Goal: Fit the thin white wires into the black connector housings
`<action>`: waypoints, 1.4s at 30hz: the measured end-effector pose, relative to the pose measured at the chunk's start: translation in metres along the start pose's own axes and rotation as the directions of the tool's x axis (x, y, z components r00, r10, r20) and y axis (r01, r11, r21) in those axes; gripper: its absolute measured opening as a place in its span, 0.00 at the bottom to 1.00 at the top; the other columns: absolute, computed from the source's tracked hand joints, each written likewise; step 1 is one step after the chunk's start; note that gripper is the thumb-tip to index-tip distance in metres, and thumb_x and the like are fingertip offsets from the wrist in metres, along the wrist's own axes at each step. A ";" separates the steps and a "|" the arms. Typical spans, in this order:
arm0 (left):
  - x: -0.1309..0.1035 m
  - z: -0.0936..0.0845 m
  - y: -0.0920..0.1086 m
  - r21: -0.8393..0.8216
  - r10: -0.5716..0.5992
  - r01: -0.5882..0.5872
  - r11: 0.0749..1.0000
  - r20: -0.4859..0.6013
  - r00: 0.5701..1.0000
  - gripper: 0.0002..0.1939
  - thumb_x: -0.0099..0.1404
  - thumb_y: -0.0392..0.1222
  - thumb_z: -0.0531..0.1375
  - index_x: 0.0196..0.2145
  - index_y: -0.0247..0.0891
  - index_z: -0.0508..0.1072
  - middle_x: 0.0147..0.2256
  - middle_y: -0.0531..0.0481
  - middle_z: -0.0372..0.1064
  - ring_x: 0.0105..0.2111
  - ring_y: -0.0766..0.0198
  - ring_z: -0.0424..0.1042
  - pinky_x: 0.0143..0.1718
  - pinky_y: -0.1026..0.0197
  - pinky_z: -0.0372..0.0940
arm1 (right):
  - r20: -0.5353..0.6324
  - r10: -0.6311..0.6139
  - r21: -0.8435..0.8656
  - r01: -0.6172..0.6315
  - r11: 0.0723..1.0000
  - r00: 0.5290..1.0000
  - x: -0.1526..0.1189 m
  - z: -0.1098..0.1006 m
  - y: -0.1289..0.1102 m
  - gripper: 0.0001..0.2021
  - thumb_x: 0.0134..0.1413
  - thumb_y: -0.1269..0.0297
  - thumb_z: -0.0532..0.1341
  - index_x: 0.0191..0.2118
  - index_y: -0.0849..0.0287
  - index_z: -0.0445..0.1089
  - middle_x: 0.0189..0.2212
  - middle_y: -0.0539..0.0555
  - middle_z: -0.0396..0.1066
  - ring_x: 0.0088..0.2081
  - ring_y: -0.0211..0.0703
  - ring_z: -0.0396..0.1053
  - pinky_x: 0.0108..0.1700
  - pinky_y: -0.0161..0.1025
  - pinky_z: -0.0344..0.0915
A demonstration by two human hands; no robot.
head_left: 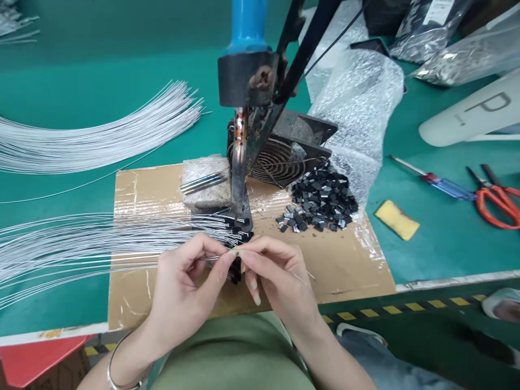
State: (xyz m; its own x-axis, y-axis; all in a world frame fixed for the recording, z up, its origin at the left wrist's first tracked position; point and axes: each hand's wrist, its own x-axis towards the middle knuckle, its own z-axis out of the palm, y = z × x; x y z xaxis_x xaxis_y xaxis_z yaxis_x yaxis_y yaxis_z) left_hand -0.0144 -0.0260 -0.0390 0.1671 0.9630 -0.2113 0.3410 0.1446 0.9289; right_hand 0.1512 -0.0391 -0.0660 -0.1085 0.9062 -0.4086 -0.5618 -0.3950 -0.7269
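My left hand [189, 284] and my right hand [280, 276] meet at the fingertips, both pinched on thin white wires. The wire ends stick out to the right past my right fingers. Whatever lies between the fingertips is too small to make out. Just behind my hands, a bundle of white wires [81, 238] with small black ends [239, 230] lies over the cardboard [337, 265]. Above those ends points the metal nozzle [239, 162] of a blue-handled tool [248, 24]. A pile of small black pieces [325, 197] lies to the right.
A second wire bundle [122, 138] lies at the back left. Behind the nozzle stand a fan [280, 160] and a wrapped block [205, 184]. A yellow sponge [397, 219], screwdriver [447, 186], red-handled scissors [495, 203] and bubble wrap [361, 108] are on the right.
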 end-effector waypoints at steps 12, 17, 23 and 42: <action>0.000 -0.004 0.002 -0.002 -0.028 0.029 1.000 0.061 0.998 0.12 0.72 0.43 0.64 0.30 0.38 0.76 0.23 0.54 0.66 0.22 0.68 0.56 0.22 0.63 0.50 | 0.053 0.101 0.014 -0.102 0.995 0.993 0.002 -0.006 -0.006 0.08 0.51 0.60 0.76 0.29 0.58 0.83 0.20 0.48 0.74 0.15 0.32 0.65 0.14 0.29 0.64; -0.001 -0.002 -0.001 -0.022 -0.010 0.010 1.000 0.022 1.000 0.10 0.72 0.43 0.64 0.32 0.39 0.77 0.25 0.53 0.69 0.23 0.68 0.60 0.23 0.63 0.52 | 0.051 0.084 0.042 -0.086 0.995 0.995 0.001 -0.003 -0.004 0.07 0.53 0.60 0.75 0.31 0.58 0.84 0.22 0.48 0.74 0.15 0.31 0.67 0.15 0.27 0.67; -0.004 0.004 -0.003 -0.006 0.057 -0.057 0.998 -0.053 0.997 0.08 0.71 0.40 0.64 0.33 0.39 0.77 0.26 0.52 0.74 0.25 0.67 0.68 0.24 0.64 0.57 | 0.031 0.061 0.120 -0.064 0.991 0.998 -0.001 0.002 -0.001 0.07 0.54 0.61 0.75 0.30 0.58 0.84 0.22 0.47 0.74 0.15 0.29 0.66 0.15 0.25 0.68; -0.007 0.019 -0.010 -0.047 0.077 -0.088 0.995 -0.197 0.977 0.08 0.71 0.41 0.65 0.33 0.39 0.77 0.25 0.53 0.75 0.22 0.69 0.69 0.21 0.68 0.57 | -0.043 -0.040 0.233 0.049 0.971 0.998 -0.003 0.013 0.012 0.04 0.55 0.62 0.74 0.32 0.56 0.85 0.22 0.47 0.74 0.16 0.29 0.67 0.16 0.25 0.71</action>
State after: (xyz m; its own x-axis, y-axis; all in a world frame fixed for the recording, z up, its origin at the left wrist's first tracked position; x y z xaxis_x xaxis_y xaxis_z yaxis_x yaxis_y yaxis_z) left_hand -0.0017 -0.0384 -0.0523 0.0075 0.9971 -0.0752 0.2810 0.0701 0.9571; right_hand 0.1341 -0.0443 -0.0662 -0.0508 0.9141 -0.4022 -0.7422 -0.3040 -0.5973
